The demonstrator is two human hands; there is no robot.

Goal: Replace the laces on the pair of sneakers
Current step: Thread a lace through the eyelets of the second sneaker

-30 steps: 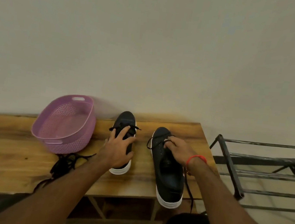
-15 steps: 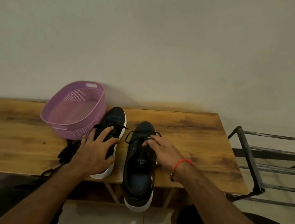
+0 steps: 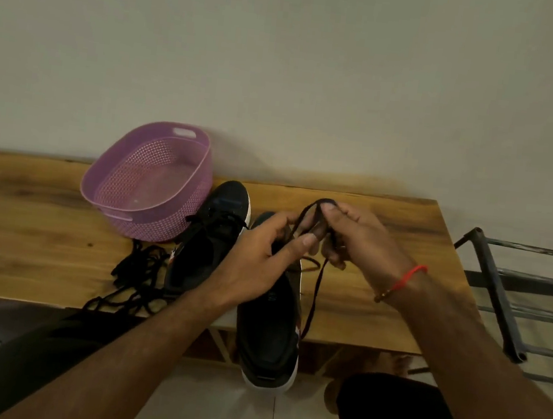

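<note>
Your left hand and right hand meet above the right sneaker, both pinching a loop of its dark lace; one strand hangs down past the tabletop's near edge. That sneaker's heel juts over the near edge. The left sneaker lies beside it, toe toward the far edge, touching the purple basket. Loose black laces pile near the front edge, left of the sneakers.

Black sneakers, purple perforated basket, red wristband, brown wood-grain bench.
</note>
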